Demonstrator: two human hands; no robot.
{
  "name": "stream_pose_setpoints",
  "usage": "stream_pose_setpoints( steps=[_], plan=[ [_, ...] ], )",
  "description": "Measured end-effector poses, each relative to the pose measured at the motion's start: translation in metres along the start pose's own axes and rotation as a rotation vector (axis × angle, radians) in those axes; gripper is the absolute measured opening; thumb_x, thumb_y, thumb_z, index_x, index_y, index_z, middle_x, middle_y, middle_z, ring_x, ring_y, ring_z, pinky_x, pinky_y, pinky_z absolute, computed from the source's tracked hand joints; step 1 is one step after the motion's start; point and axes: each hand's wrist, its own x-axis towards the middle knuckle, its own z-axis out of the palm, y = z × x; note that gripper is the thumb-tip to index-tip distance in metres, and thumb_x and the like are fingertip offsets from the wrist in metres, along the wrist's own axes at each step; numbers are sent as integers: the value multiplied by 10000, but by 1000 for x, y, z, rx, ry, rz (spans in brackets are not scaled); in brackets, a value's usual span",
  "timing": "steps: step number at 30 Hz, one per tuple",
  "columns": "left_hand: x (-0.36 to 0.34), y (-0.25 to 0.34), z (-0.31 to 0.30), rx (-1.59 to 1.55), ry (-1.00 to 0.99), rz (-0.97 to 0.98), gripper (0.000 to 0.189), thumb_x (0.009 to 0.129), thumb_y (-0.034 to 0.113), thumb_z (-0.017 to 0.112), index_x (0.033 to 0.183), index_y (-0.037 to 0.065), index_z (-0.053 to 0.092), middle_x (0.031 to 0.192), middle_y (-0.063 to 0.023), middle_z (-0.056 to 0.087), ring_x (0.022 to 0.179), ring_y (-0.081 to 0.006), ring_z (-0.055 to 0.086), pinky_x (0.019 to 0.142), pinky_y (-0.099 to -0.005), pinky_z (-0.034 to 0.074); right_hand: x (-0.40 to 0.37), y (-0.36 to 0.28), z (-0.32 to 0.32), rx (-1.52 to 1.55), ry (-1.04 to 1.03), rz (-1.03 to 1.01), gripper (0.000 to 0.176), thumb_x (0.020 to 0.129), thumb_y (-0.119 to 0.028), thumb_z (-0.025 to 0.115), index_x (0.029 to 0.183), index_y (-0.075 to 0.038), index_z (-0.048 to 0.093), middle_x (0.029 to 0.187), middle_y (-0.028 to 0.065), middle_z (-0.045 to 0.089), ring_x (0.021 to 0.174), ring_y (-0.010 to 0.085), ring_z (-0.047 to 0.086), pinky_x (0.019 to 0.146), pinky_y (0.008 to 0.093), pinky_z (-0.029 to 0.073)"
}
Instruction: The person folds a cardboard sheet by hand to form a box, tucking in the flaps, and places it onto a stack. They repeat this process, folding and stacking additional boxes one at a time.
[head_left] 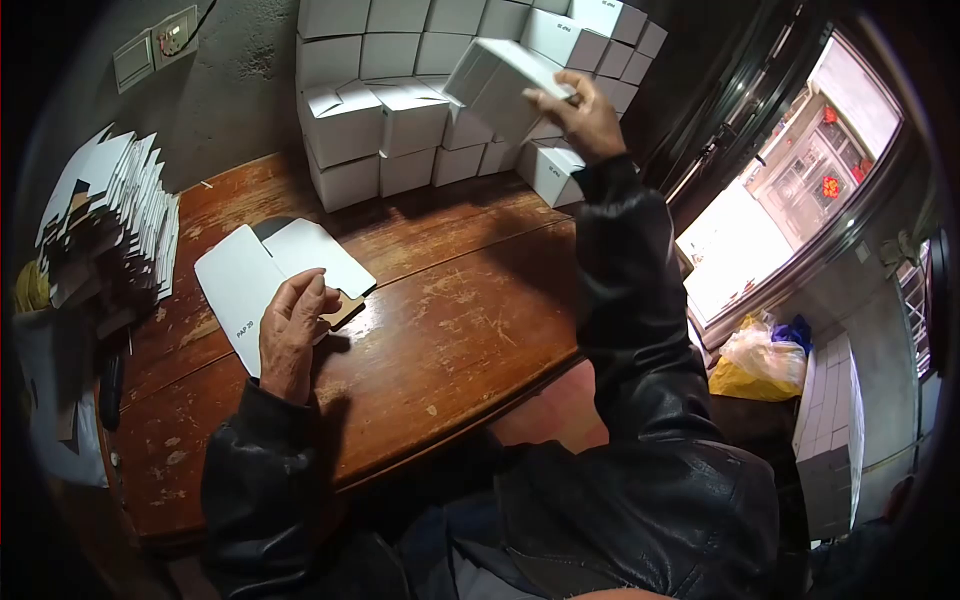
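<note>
My right hand (585, 110) grips a white cardboard box (500, 85) by its right end and holds it tilted in front of the stacked white boxes (405, 125). My left hand (292, 325) is raised over the table, its fingers curled in towards the thumb, with nothing visible in them. Beneath and beside it lies a flat, unfolded white carton (235, 275) printed "PAP 20", with a brown inner flap showing near the fingers. The carton's near edge is partly hidden by the left hand.
The stack stands along the back of the worn wooden table (440, 340). A pile of flat white cartons (130, 215) leans at the far left. Plastic bags (760, 355) lie to the right below a bright window (790, 190). A wall socket (175, 38) is at the upper left.
</note>
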Motion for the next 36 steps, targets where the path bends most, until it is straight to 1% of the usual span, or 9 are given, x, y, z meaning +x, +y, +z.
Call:
stream_pose_setpoints(
  steps=[1, 2, 5, 6, 12, 18, 21, 27, 36],
  plan=[
    [0, -1, 0, -4, -13, 3, 392, 950, 387, 571, 1198, 84, 563, 977, -13, 613, 926, -117, 573, 799, -289, 440, 12, 2, 5, 8, 71, -82, 710, 730, -296, 821, 1229, 92, 498, 1073, 293, 619, 929, 268, 667, 783, 316, 557],
    [0, -1, 1, -7, -26, 7, 390, 949, 382, 574, 1197, 82, 565, 975, -14, 613, 926, -113, 571, 797, -282, 439, 20, 2, 0, -78, 87, -12, 757, 724, -387, 810, 1218, 101, 509, 1097, 291, 609, 989, 298, 649, 841, 352, 539],
    [-2, 0, 5, -24, -58, 25, 392, 945, 361, 587, 1197, 60, 564, 967, -16, 616, 914, -95, 563, 788, -258, 436, 52, 23, 0, -515, 214, -34, 835, 697, -501, 791, 1210, 100, 523, 1132, 294, 592, 1057, 337, 616, 912, 402, 502],
    [-3, 0, 6, -24, -72, 37, 392, 946, 356, 589, 1196, 55, 563, 966, -17, 617, 911, -92, 562, 787, -254, 436, 58, 28, 2, -502, 203, 12, 881, 673, -564, 776, 1209, 93, 533, 1189, 294, 560, 1150, 367, 551, 982, 435, 448],
    [-6, 6, 10, -17, -128, 12, 385, 959, 249, 590, 1208, -39, 532, 1070, -95, 616, 965, -139, 576, 788, -260, 501, 78, 54, 17, -617, 210, 87, 866, 680, -574, 761, 1225, 61, 539, 1222, 279, 530, 1211, 380, 492, 1012, 429, 424],
    [-8, 8, 12, 17, -140, 0, 368, 955, 245, 597, 1198, -26, 542, 1018, -63, 596, 908, -118, 558, 763, -257, 501, 79, 62, 26, -764, 295, -29, 819, 753, -627, 685, 1189, 56, 571, 1149, 277, 574, 1112, 370, 566, 942, 446, 467],
    [-8, 10, 13, 49, -134, -22, 369, 951, 245, 602, 1195, -24, 543, 992, -50, 580, 885, -112, 549, 760, -255, 495, 80, 58, 24, -821, 232, -7, 782, 776, -645, 650, 1210, 3, 581, 1165, 264, 561, 1111, 374, 558, 929, 464, 470],
    [-8, 10, 12, 85, -140, -20, 385, 944, 257, 608, 1199, -23, 542, 988, -51, 579, 877, -110, 549, 769, -253, 487, 72, 59, 29, -1071, 359, -88, 778, 769, -636, 659, 1255, -36, 559, 1198, 233, 530, 1118, 365, 547, 933, 457, 469],
    [-7, 6, 12, 123, -152, 15, 379, 946, 243, 599, 1195, -39, 548, 990, -70, 591, 884, -123, 565, 777, -260, 486, 85, 67, 43, -827, 314, -143, 742, 724, -441, 779, 1270, -6, 526, 1190, 263, 506, 1102, 374, 552, 927, 430, 486]
  ],
)
